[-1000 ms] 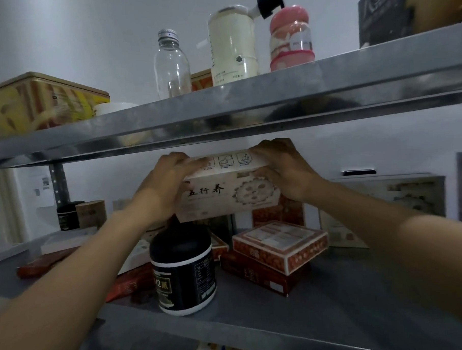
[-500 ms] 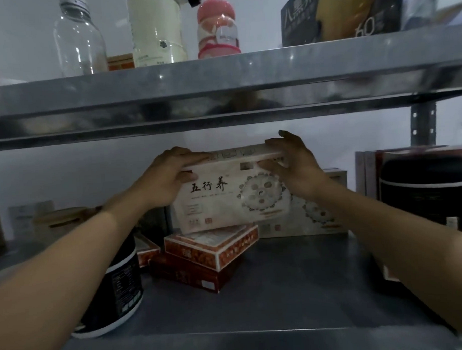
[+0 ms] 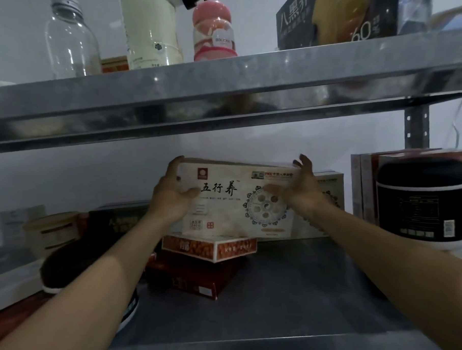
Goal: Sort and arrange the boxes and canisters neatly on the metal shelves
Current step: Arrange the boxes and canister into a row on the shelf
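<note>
A beige box (image 3: 233, 201) with black Chinese writing and a round emblem stands upright at the back of the lower metal shelf (image 3: 296, 291). My left hand (image 3: 172, 198) grips its left end. My right hand (image 3: 299, 190) rests on its right end with the fingers spread. Behind it to the right stands a matching beige box (image 3: 329, 205), mostly hidden. The held box's lower left edge sits just behind a white-and-orange flat box (image 3: 214, 247), which lies on a dark red box (image 3: 197, 277).
A black canister (image 3: 421, 201) stands at right before upright boxes (image 3: 362, 185). Another black canister (image 3: 69, 264) sits at left under my forearm. The upper shelf (image 3: 220, 80) carries a glass bottle (image 3: 70, 41), a cream pump bottle (image 3: 149, 30), a pink jar (image 3: 213, 32) and a dark box (image 3: 336, 14).
The beige box has gone from tilted in the air to upright at the shelf's back, shifted right. My right hand's fingers have loosened and spread. The view has panned right.
</note>
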Tool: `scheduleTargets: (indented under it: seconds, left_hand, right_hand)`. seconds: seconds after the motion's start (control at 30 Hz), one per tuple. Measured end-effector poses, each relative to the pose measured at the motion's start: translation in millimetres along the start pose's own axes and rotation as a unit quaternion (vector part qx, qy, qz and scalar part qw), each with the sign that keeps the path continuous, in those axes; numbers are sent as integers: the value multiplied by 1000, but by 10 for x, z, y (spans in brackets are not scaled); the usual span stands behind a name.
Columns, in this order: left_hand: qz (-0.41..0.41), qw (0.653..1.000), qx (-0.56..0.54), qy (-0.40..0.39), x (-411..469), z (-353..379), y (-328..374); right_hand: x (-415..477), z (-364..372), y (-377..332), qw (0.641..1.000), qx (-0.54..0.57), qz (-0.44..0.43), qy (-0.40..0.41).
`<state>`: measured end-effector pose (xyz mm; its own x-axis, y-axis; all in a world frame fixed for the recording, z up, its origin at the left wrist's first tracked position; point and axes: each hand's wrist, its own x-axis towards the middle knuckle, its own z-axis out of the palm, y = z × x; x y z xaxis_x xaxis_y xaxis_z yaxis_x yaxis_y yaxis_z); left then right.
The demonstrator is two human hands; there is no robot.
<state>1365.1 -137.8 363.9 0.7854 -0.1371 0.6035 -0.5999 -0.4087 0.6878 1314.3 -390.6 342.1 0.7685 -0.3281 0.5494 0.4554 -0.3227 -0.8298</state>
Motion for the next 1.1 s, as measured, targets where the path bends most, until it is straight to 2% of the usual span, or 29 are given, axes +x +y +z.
scheduleTargets:
  seconds: [0.07, 0.27, 0.4, 0.63, 0.73, 0.87, 1.1]
  left_hand:
    - [-16, 999, -30, -17, -74, 90, 0]
    - [-62, 992, -76, 81, -47, 180, 25]
    - [-47, 989, -99, 98, -39, 206, 99]
    - [-58, 983, -155, 83, -94, 491, 278]
    - [-72, 980, -171, 64, -101, 662, 346]
    - [-97, 976, -190, 37, -122, 880, 416]
    - [-108, 973, -200, 38, -101, 1098, 454]
  right_hand:
    - [-47, -25, 75, 999, 4, 14, 40]
    - [7, -35, -11, 997, 43, 16, 55]
    - [57, -131, -171, 997, 26, -11, 75]
    - [96, -368, -172, 989, 42, 12, 138]
    - [119, -476, -129, 985, 16, 15, 171]
    - [104, -624, -120, 982, -3, 10, 186]
    - [20, -720, -41, 980, 13, 44, 196]
